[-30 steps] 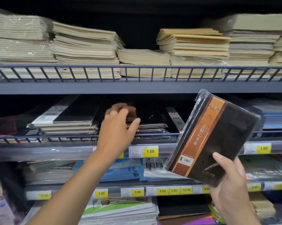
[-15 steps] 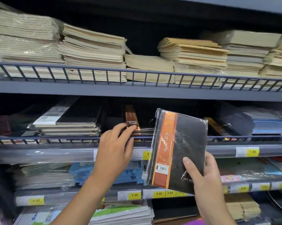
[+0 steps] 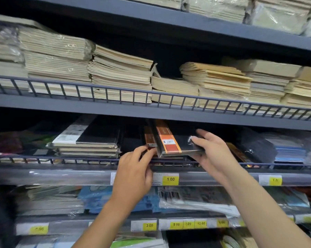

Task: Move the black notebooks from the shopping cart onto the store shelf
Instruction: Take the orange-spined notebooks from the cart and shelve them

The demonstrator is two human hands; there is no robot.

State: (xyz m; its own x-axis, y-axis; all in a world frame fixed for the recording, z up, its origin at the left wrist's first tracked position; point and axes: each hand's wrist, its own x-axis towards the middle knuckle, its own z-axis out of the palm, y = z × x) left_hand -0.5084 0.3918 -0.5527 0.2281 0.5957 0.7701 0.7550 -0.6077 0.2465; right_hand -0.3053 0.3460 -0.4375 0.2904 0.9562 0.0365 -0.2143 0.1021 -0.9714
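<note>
Head view: your right hand [image 3: 213, 154] clamps its fingers on the black notebook [image 3: 176, 141], held flat to clear the shelf rail [image 3: 90, 159]; left hand [image 3: 133, 170], fingers apart, steadies the stack [image 3: 148, 138].

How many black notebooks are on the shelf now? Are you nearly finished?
One orange-striped notebook already lies on the shelf. The right hand holds a black notebook part-way over the rail, and the left hand reaches in beside it. The cart is out of view, so what's left is unknown.
</note>
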